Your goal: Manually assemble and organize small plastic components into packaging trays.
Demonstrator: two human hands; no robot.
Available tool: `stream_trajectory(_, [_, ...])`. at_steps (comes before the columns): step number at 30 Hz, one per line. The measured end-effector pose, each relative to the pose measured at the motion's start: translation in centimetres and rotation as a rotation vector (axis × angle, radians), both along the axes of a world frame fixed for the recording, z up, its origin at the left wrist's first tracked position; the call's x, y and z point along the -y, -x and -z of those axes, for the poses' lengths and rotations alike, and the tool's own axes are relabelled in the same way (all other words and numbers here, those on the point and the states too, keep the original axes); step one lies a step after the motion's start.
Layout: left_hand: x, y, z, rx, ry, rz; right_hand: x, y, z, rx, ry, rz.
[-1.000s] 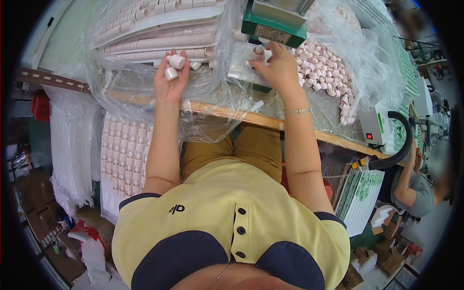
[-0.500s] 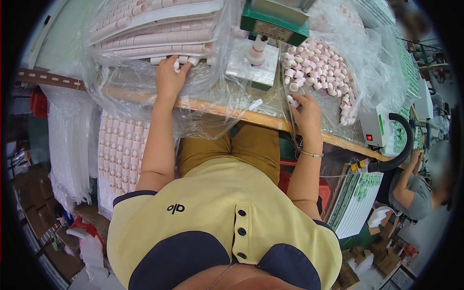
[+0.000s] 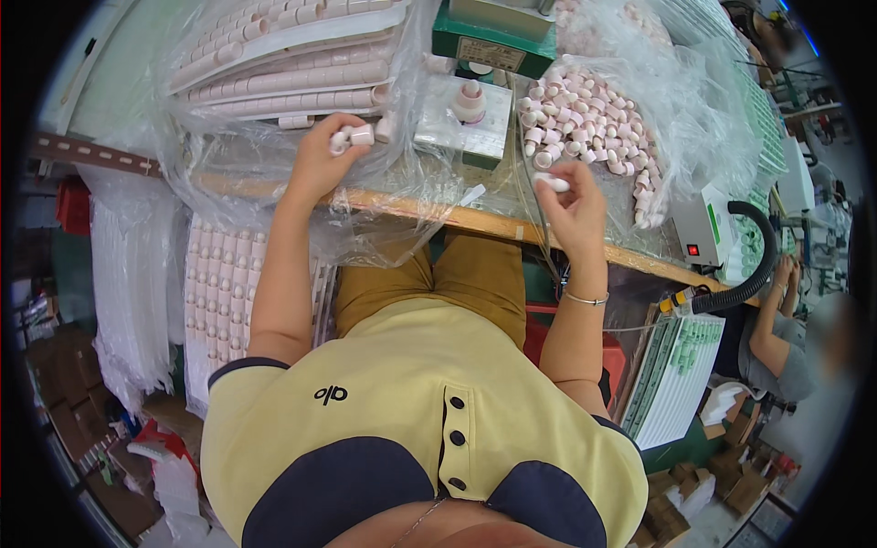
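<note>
My left hand (image 3: 327, 163) pinches pale pink and white cylindrical caps (image 3: 353, 138) above the front of the bench. Its fingers partly hide how many there are. My right hand (image 3: 577, 205) has its fingers closed on a small white round-ended piece (image 3: 554, 183), beside the heap of pink caps. Between the hands is a bench press with a green housing (image 3: 493, 47). On its metal block (image 3: 438, 132) stands a pink and white holder (image 3: 469, 102) with a rounded top, and neither hand touches it.
Rows of pink caps (image 3: 301, 100) lie in plastic sheeting at the far left. Loose pink caps with white tips (image 3: 589, 119) are heaped at right. A wooden edge (image 3: 429, 208) fronts the bench. A white box with a black hose (image 3: 702, 228) stands at right, and another person (image 3: 776, 342) sits beyond.
My left hand has lifted caps off the bench and moved slightly right. My right hand has turned, showing the white piece more. The tall pale part over the press holder no longer shows.
</note>
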State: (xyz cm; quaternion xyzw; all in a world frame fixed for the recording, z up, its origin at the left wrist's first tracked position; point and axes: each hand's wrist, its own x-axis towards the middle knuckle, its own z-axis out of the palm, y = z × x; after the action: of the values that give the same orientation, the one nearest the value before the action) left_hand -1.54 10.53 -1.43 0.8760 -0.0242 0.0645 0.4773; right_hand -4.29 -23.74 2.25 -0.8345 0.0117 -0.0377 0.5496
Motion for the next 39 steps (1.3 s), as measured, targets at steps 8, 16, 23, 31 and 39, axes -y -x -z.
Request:
stream_trajectory(8, [5.6, 0.9, -3.1, -0.232, 0.693, 0.391, -7.6, -1.4, -1.6, 0.444, 0.013, -0.368])
stream_trajectory(16, [6.9, -0.4, -2.4, -0.451, 0.795, 0.435, -6.1, -1.9, -1.3, 0.51, 0.229, -0.371])
stream_trajectory(23, [8.4, 0.0, -3.5, -0.134, 0.558, 0.442, -5.9, -1.3, -0.4, 0.22, -0.041, -0.262])
stream_trajectory(31, [11.9, -1.1, -3.8, 0.057, 0.412, 0.144, -5.1, -2.6, 0.0, 0.096, -0.306, -0.098])
stream_trajectory(39, [10.7, -6.9, -1.3, 0.165, 0.247, -0.019, -6.3, -9.0, -0.3, 0.356, 0.208, -0.049])
